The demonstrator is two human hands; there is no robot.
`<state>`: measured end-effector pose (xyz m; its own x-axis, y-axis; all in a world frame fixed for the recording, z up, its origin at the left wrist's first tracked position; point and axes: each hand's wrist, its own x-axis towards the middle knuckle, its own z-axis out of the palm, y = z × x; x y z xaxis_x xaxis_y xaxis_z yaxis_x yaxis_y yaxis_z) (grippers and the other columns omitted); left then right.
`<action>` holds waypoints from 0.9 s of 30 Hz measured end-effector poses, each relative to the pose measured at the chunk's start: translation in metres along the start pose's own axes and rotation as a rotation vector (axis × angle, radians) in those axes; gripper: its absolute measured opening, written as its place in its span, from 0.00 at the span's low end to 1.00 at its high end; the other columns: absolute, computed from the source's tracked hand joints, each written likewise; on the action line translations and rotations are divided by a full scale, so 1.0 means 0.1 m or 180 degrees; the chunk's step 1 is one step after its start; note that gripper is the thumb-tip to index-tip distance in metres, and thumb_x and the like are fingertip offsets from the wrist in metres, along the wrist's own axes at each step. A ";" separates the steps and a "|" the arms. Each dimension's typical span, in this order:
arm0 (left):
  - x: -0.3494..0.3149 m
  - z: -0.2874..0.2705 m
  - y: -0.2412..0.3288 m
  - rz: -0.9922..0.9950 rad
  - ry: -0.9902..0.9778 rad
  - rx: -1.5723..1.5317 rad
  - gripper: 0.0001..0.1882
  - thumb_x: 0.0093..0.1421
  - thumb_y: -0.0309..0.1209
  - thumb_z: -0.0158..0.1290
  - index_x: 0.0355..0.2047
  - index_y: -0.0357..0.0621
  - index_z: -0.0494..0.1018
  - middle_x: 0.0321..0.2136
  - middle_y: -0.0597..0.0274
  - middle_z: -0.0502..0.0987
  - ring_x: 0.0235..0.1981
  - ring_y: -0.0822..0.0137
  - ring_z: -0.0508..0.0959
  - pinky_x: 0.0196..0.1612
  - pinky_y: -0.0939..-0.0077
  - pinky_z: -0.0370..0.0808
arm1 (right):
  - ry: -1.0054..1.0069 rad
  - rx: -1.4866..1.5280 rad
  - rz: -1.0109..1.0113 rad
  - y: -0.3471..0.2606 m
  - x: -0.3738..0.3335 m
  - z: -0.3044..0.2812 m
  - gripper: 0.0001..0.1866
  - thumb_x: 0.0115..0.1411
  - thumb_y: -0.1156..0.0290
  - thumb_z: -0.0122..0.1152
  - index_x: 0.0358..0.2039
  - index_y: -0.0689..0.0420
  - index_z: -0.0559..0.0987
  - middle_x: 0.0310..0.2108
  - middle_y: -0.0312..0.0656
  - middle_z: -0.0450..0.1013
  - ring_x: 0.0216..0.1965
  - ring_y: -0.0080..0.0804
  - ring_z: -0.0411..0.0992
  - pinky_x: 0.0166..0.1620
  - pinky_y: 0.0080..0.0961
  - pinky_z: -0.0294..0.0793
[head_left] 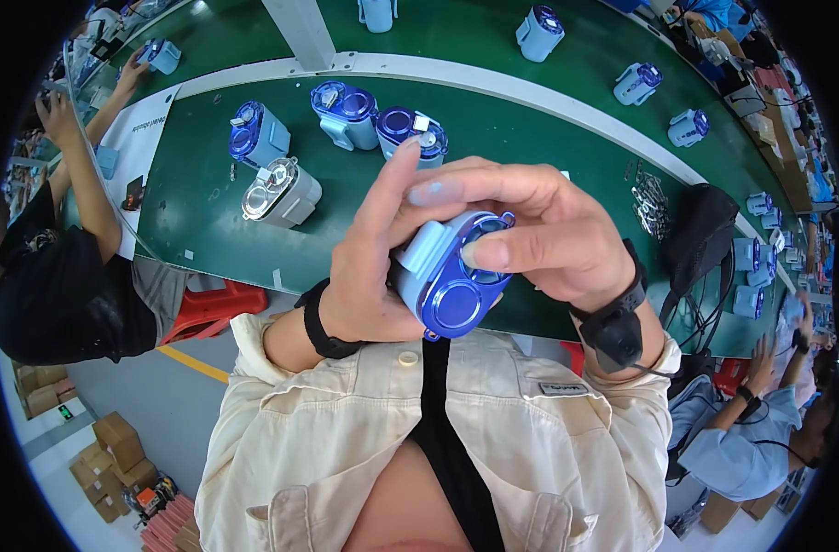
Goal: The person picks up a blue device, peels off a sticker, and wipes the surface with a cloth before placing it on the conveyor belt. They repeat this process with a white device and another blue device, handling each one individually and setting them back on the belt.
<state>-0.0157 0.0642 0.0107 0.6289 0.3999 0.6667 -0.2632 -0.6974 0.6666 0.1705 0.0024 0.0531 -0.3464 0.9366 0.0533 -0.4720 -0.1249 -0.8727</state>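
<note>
In front of my chest is a light-blue plastic container with a shiny blue two-circle lid (457,307), its lid turned up toward me. My left hand (364,253) wraps round its body from the left side. My right hand (562,230) closes on it from the right, thumb pressed on the lid's far circle, other fingers curled over the far side. Just beyond my hands stand similar blue containers (344,114), (258,134) and a blue one partly hidden by my left fingers (410,129). Left of them is a white container with a silvery lid (284,193).
A green table (198,221) with a pale crossbar (493,78) carries more containers farther off. Small metal clips (652,204) lie in a pile beside a black bag (705,239) with cables. Co-workers sit at left (79,267) and right (751,432); a red stool (212,308) is at left.
</note>
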 end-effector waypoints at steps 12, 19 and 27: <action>-0.02 -0.04 0.01 -0.0441 -0.0059 -0.0197 0.64 0.41 0.29 0.73 0.69 0.40 0.38 0.52 0.44 0.71 0.53 0.55 0.75 0.55 0.63 0.72 | 0.0220 -0.0103 -0.0388 0.13 0.00 0.08 0.22 0.61 0.66 0.57 0.52 0.66 0.75 0.60 0.55 0.64 0.59 0.43 0.66 0.61 0.35 0.63; 0.08 -0.02 -0.01 -0.0217 0.0054 0.0068 0.64 0.41 0.30 0.73 0.68 0.38 0.38 0.50 0.45 0.72 0.51 0.56 0.76 0.54 0.65 0.72 | -0.0149 0.0071 -0.0661 0.19 0.06 0.04 0.20 0.62 0.67 0.55 0.51 0.66 0.76 0.59 0.56 0.65 0.58 0.43 0.67 0.61 0.35 0.64; 0.05 -0.01 -0.02 -0.0279 0.0120 0.0573 0.63 0.42 0.32 0.73 0.68 0.34 0.39 0.45 0.48 0.75 0.48 0.58 0.77 0.53 0.66 0.72 | 0.0778 0.0019 -0.0334 0.16 0.02 0.18 0.20 0.65 0.65 0.53 0.51 0.65 0.76 0.59 0.52 0.66 0.57 0.38 0.68 0.59 0.32 0.65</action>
<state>-0.0129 0.0678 0.0134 0.6150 0.4835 0.6230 -0.0715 -0.7526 0.6546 0.1474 -0.0040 0.0479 -0.0897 0.9957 0.0238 -0.4999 -0.0243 -0.8657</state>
